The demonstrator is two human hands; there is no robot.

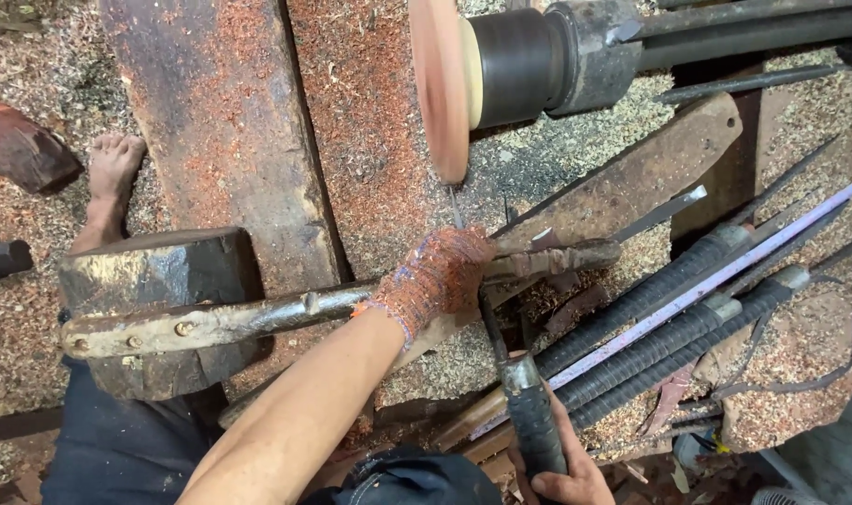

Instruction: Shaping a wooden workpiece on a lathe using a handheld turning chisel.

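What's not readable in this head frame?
- Chisel tip at the wooden disc: too thin to tell if it touches.
- Left hand fingers: gloved, wrapped around the tool rest bar.
- Right hand: cut off by the bottom edge.
- Lathe shaft: runs off the right edge.

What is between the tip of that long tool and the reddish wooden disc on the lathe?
Nothing visible. The tool, steadied by the gloved left hand on the tool rest bar and gripped at its handle by the right hand, points its thin tip at the disc rim across open air.
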